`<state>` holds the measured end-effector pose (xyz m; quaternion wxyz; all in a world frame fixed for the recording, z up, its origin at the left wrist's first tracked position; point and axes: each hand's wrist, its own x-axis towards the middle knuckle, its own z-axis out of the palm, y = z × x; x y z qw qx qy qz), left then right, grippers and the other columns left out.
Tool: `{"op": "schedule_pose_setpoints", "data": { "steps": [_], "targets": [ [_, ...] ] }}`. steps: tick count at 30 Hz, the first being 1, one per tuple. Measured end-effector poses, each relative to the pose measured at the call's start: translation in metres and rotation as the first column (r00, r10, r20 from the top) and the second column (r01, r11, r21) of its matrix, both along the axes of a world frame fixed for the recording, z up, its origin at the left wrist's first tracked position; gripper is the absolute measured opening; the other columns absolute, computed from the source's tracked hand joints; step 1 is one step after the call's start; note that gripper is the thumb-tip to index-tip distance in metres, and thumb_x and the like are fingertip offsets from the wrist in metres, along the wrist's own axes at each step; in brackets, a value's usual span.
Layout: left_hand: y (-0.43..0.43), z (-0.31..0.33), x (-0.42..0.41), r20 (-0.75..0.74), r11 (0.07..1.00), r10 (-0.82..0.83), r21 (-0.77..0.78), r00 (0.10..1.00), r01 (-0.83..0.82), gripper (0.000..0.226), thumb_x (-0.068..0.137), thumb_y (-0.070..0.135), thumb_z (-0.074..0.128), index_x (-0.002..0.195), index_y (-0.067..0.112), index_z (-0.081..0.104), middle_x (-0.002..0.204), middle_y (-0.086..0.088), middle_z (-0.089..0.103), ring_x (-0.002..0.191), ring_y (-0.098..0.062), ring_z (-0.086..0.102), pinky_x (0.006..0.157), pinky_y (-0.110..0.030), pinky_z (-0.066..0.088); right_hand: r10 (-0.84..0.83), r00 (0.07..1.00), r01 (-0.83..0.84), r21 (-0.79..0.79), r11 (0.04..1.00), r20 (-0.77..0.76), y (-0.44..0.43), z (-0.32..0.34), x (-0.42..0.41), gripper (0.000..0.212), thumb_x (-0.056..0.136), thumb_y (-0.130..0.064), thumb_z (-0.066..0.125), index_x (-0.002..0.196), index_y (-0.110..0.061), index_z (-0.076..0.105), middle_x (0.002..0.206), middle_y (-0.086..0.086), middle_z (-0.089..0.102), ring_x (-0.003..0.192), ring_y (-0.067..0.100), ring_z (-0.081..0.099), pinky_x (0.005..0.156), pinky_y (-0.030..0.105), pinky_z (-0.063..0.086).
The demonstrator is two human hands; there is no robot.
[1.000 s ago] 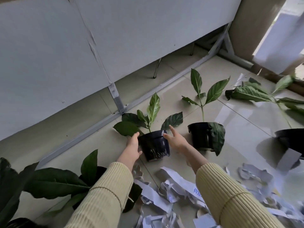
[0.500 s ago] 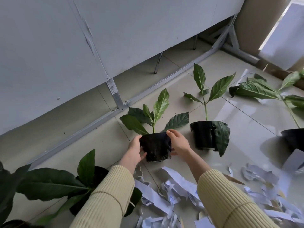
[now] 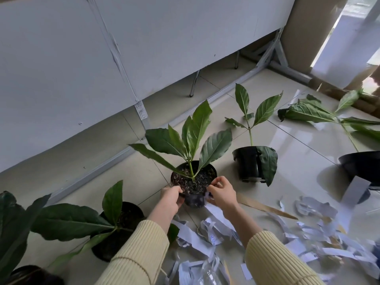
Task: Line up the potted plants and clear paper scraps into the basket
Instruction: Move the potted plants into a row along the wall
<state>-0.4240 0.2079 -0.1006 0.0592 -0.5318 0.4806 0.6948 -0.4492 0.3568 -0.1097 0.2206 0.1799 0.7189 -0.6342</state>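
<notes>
I am gripping a small black plastic pot [image 3: 195, 182] with a broad-leaved green plant between both hands. My left hand [image 3: 171, 197] is curling its fingers round the rim on the left side, and my right hand [image 3: 221, 195] is pinching the rim on the right. The pot is tilting toward me and showing its dark soil; I cannot tell whether its base is touching the pale tiled floor [image 3: 298, 140]. Two others are flanking it: a second black pot [image 3: 246, 167] with a tall thin-stemmed plant is standing apart to the right, and a third black pot [image 3: 125, 221] with large dark leaves is standing beside my cream ribbed sleeve [image 3: 139, 254]. A wider black pot [image 3: 362, 164] is showing at the right edge, its plant leaning far over. Torn white paper scraps [image 3: 213, 231] are lying strewn over the floor just under my hands and off to the right. A white panel wall [image 3: 144, 48] is running behind the pots.
</notes>
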Motion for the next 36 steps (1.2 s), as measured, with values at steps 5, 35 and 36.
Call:
{"op": "schedule_pose_setpoints", "data": {
  "steps": [5, 35, 36],
  "targets": [
    [0.006, -0.007, 0.013, 0.019, 0.999, 0.040, -0.010, 0.999, -0.040, 0.021, 0.081, -0.021, 0.042, 0.086, -0.002, 0.048, 0.085, -0.019, 0.053, 0.091, -0.033, 0.051, 0.084, -0.040, 0.049, 0.018, 1.000, -0.018, -0.012, 1.000, 0.017, 0.000, -0.011, 0.013, 0.024, 0.080, 0.008, 0.049, 0.087, -0.014, 0.053, 0.086, 0.010, 0.054, 0.067, 0.021, 0.050, 0.073, 0.044, 0.058],
    [0.157, 0.034, 0.015, -0.043, 0.856, -0.254, -0.475, 0.966, 0.204, 0.022, 0.081, 0.006, 0.056, 0.103, 0.007, 0.056, 0.108, -0.014, 0.063, 0.089, -0.025, 0.055, 0.082, -0.035, 0.044, -0.176, 0.973, 0.202, 0.190, 0.961, -0.147, 0.112, 0.021, 0.018, 0.019, 0.087, -0.009, 0.050, 0.101, -0.016, 0.060, 0.097, 0.007, 0.066, 0.088, 0.024, 0.063, 0.083, 0.046, 0.056],
    [0.165, 0.032, 0.009, -0.065, 0.875, -0.285, -0.424, 0.956, 0.232, 0.017, 0.082, 0.006, 0.055, 0.099, 0.009, 0.056, 0.104, -0.015, 0.064, 0.085, -0.025, 0.055, 0.080, -0.035, 0.046, -0.188, 0.969, 0.219, 0.198, 0.955, -0.163, 0.121, 0.022, 0.012, 0.017, 0.088, -0.011, 0.050, 0.100, -0.017, 0.060, 0.096, 0.007, 0.066, 0.087, 0.025, 0.064, 0.081, 0.046, 0.056]
  ]
}}
